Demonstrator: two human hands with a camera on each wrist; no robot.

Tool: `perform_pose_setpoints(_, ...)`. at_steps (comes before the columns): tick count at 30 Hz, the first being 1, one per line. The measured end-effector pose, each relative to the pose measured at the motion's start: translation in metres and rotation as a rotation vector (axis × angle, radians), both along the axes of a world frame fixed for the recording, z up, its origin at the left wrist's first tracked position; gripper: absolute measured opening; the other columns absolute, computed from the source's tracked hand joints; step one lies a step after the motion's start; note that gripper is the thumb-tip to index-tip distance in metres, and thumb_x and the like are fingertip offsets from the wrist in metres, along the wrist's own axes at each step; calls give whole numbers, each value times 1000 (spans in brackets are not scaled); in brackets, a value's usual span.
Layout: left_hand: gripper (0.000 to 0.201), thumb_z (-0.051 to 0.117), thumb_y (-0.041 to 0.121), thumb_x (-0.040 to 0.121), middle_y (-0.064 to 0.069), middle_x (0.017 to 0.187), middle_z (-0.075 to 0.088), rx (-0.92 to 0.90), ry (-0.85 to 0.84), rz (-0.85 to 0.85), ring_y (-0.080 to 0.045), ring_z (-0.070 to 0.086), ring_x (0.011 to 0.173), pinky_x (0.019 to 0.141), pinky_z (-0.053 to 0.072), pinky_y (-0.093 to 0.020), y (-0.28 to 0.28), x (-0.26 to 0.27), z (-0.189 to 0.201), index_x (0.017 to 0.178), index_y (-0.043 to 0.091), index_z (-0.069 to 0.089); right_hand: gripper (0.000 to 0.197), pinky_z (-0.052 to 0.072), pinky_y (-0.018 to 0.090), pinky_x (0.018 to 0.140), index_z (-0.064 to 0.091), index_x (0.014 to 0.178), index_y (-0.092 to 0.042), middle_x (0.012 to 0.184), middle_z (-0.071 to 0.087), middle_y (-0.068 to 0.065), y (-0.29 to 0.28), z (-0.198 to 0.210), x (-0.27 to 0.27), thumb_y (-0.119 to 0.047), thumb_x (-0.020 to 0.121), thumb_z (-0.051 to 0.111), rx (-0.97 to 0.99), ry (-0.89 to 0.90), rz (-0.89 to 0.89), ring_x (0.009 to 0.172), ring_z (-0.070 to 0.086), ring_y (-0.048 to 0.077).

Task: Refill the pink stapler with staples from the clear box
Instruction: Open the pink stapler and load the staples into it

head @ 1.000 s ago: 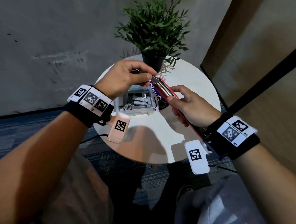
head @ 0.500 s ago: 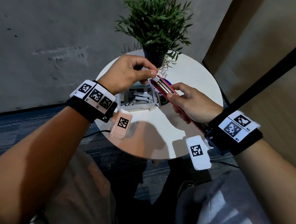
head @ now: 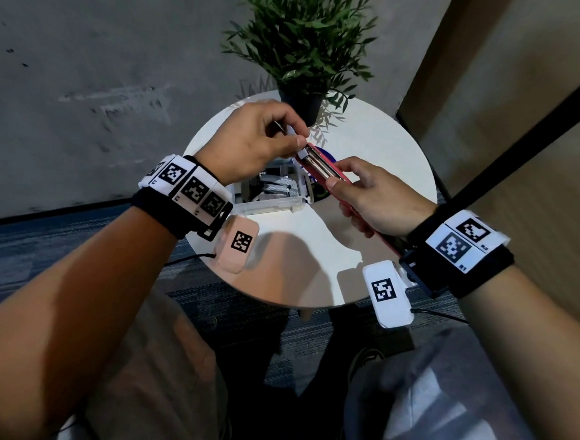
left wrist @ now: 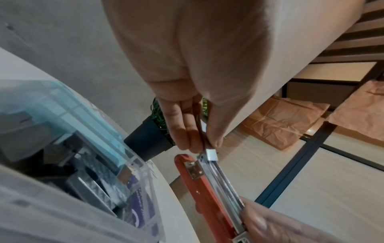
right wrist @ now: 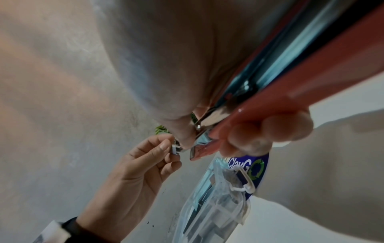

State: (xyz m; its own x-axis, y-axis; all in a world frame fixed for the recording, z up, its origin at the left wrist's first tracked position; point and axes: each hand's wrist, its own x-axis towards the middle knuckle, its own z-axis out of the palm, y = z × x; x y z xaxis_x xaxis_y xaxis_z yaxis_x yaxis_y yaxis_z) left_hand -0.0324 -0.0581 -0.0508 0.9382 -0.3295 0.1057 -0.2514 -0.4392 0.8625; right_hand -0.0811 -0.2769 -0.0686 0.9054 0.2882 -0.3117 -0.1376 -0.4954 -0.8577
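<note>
My right hand (head: 344, 184) grips the pink stapler (head: 323, 169) above the table, its cover swung back and the metal staple channel (left wrist: 223, 185) bare. At the channel's far tip, my left hand (head: 296, 141) pinches a small white block (left wrist: 212, 155) on a thin dark rod between thumb and fingers. The right wrist view shows the same pinch on the white block (right wrist: 174, 150), beside the pink stapler (right wrist: 290, 85). The clear box (head: 272, 203) stands with its lid up on the table under my left hand, with staple strips (left wrist: 93, 185) inside.
The round white table (head: 313, 256) is small, with a potted plant (head: 304, 49) at its far edge, close behind my hands. A blue round label (right wrist: 255, 166) lies under the box's right side. A grey wall stands left, carpet below.
My left hand stays pinched at the stapler's far tip and my right hand keeps its grip. Both hands sit slightly higher in the picture than a second ago.
</note>
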Motion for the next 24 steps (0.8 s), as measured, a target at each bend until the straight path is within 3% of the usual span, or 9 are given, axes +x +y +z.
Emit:
perform_pose_setpoints(6, 15, 71, 7, 85, -6, 85, 67, -174, 115, -42, -26, 67, 81, 92, 55, -49, 2, -2, 4, 99, 13, 72, 25, 40, 33, 47, 54, 120, -25, 69, 55, 7, 0, 1, 1, -41, 101, 50, 0, -2, -16, 48, 47, 20)
perform_pose_setpoints(12, 14, 73, 15, 87, -6, 83, 71, -78, 78, 5, -17, 68, 73, 83, 58, -43, 0, 0, 2, 100, 15, 73, 25, 40, 33, 46, 54, 119, -25, 67, 55, 5, 1, 0, 0, -41, 100, 50, 7, 6, -17, 48, 47, 20)
perform_pose_setpoints(16, 16, 72, 15, 88, -24, 93, 71, -61, 74, -36, -17, 65, 72, 80, 58, -41, 0, 0, 3, 104, 11, 73, 25, 40, 31, 45, 53, 120, -24, 68, 55, 6, 2, 1, 0, -41, 101, 50, -3, 4, -12, 48, 48, 20)
perform_pose_setpoints(19, 13, 70, 13, 89, -30, 97, 70, -94, 103, -79, -18, 66, 72, 79, 57, -39, 3, 1, 5, 102, 11, 73, 25, 40, 31, 44, 53, 119, -24, 68, 55, 6, 3, 2, 0, -40, 101, 50, -12, -5, -12, 47, 48, 20)
perform_pose_setpoints(21, 12, 69, 14, 90, -24, 89, 71, -68, 103, -78, -17, 66, 71, 78, 57, -38, 4, 2, 4, 100, 12, 74, 25, 40, 31, 43, 53, 119, -23, 68, 55, 6, 3, 1, -1, -40, 101, 50, -11, 2, -12, 48, 48, 20)
perform_pose_setpoints(24, 9, 67, 14, 91, -4, 81, 70, -36, 84, -97, -16, 63, 72, 78, 56, -39, 4, 3, 0, 97, 17, 73, 24, 39, 30, 43, 54, 118, -23, 69, 54, 7, 4, 1, -1, -40, 101, 50, 2, 13, -8, 47, 47, 20)
